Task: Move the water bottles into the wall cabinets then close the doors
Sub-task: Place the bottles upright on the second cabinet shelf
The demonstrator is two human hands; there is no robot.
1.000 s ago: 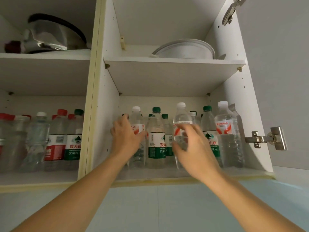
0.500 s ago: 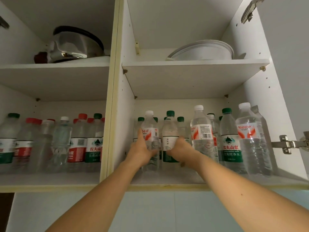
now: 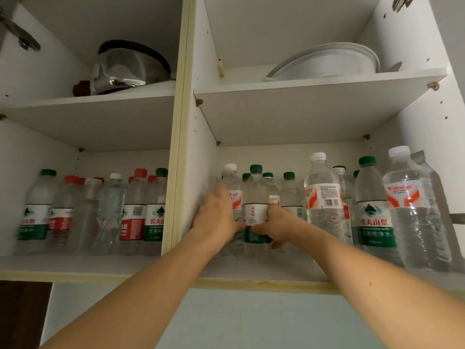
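Left compartment's bottles (image 3: 136, 212) packed, untouched. Left hand (image 3: 217, 217) curls round the white-capped bottle (image 3: 232, 190), right hand (image 3: 279, 224) round the green-capped bottle (image 3: 256, 205), on the right lower shelf (image 3: 264, 272). Risk: shoving them back could topple crowded neighbours. Both arms stretched up, wrists nearly meeting.

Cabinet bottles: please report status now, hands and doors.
Left hand and right hand both on green-cap bottle, lower right shelf. Bottles crowd both sides. Doors not closed.
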